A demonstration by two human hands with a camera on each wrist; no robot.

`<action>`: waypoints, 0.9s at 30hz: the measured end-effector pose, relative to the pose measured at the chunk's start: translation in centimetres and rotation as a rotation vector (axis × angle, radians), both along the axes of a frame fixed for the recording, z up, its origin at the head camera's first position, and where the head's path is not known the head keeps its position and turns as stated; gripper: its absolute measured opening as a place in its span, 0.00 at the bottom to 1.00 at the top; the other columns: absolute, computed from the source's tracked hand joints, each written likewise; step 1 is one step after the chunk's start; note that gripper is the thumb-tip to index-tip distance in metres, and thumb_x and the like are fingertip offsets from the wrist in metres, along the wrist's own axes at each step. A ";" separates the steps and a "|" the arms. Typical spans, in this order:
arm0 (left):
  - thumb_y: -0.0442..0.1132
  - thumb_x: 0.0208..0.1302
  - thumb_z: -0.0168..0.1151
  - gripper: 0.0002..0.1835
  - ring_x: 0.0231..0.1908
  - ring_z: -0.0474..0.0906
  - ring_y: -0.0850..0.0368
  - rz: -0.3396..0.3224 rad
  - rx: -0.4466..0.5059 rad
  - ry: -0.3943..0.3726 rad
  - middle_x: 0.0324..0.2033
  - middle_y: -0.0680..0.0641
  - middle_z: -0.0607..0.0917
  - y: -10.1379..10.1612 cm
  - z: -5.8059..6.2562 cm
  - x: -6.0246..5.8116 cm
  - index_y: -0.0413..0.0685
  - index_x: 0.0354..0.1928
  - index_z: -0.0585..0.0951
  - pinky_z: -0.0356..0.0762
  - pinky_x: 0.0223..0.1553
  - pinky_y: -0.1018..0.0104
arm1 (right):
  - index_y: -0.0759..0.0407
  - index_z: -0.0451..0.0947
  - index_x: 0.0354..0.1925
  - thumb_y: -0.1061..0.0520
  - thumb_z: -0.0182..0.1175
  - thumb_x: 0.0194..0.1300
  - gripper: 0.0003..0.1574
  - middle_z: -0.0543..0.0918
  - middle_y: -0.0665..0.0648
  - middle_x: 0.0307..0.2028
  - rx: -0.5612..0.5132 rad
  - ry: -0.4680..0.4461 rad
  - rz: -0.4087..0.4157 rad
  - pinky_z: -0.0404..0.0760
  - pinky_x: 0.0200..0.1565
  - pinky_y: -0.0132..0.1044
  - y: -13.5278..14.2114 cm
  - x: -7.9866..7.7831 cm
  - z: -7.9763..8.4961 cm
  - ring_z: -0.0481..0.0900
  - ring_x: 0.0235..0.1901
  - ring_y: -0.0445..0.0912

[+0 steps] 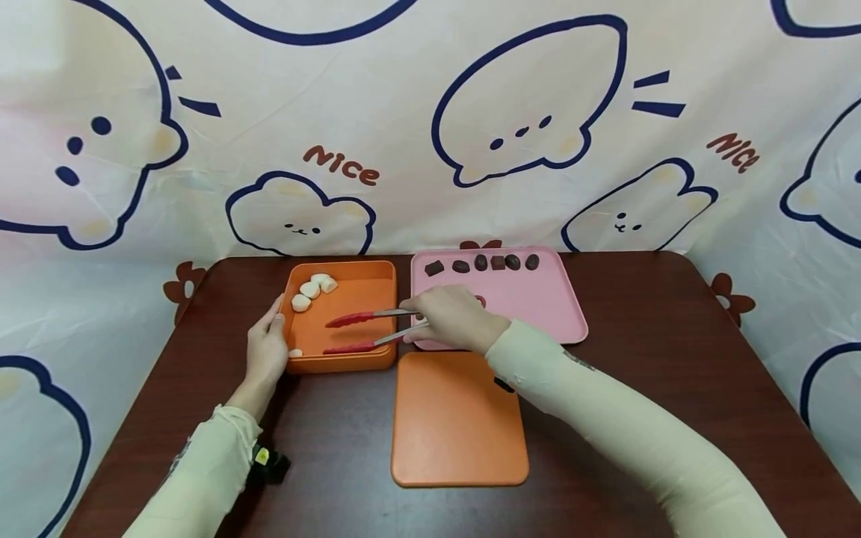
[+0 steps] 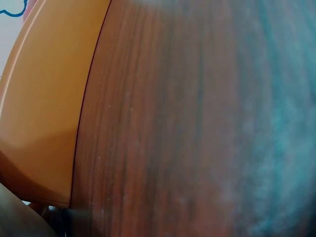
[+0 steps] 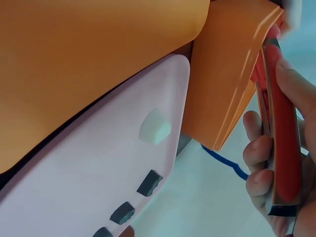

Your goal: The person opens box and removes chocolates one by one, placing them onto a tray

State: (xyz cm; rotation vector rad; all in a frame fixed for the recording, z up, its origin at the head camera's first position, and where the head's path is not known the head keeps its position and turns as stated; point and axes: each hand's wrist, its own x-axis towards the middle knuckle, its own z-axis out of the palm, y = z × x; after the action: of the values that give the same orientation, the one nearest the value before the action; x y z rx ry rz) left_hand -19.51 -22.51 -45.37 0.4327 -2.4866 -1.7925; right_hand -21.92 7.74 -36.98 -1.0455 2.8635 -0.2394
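Note:
My left hand [image 1: 267, 345] holds the left wall of an orange box [image 1: 356, 288], with its fingers along the outside. Inside, several white pieces [image 1: 310, 289] lie along the far left, and a small one [image 1: 294, 353] is in the near-left corner. My right hand [image 1: 451, 317] grips metal tongs [image 1: 397, 313] with red tips. The tips are spread over the box floor, with nothing visible between them. Beneath the right arm is a pink tray [image 1: 561, 317] with several dark chocolates [image 1: 498, 262] in a row at its far edge. A white piece [image 3: 154, 127] also lies on that tray.
A flat orange lid [image 1: 460, 418] lies on the dark wooden table [image 1: 329, 448], in front of the tray. A patterned white cloth [image 1: 403, 112] hangs behind the table and along its sides. The box and tray stand side by side near the back edge.

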 end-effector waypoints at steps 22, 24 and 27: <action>0.45 0.84 0.31 0.26 0.56 0.79 0.58 0.036 -0.012 -0.021 0.79 0.53 0.58 -0.4 0.1 0.1 0.62 0.80 0.55 0.79 0.56 0.71 | 0.49 0.84 0.46 0.35 0.63 0.67 0.23 0.86 0.46 0.33 0.141 0.133 0.035 0.79 0.24 0.32 -5.7 0.5 -0.2 0.81 0.27 0.42; 0.44 0.84 0.31 0.27 0.69 0.70 0.56 0.023 -0.011 -0.001 0.79 0.53 0.57 -0.4 0.0 0.0 0.59 0.80 0.55 0.67 0.73 0.62 | 0.49 0.84 0.47 0.35 0.63 0.67 0.22 0.87 0.46 0.36 0.149 0.129 -0.003 0.83 0.25 0.35 -5.5 0.5 -0.1 0.83 0.30 0.42; 0.43 0.84 0.32 0.26 0.68 0.72 0.59 0.010 -0.003 0.014 0.79 0.51 0.58 -0.2 -0.2 0.0 0.57 0.80 0.56 0.68 0.72 0.64 | 0.48 0.85 0.50 0.35 0.65 0.66 0.24 0.88 0.46 0.38 0.129 0.082 -0.037 0.85 0.28 0.38 -5.1 0.3 0.1 0.84 0.33 0.41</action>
State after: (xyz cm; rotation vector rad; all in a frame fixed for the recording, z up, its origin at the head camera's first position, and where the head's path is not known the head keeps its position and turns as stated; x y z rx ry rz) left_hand -19.49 -22.72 -45.52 0.4302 -2.4727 -1.7812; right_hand -21.59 2.68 -36.86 -1.0016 2.9265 -0.0145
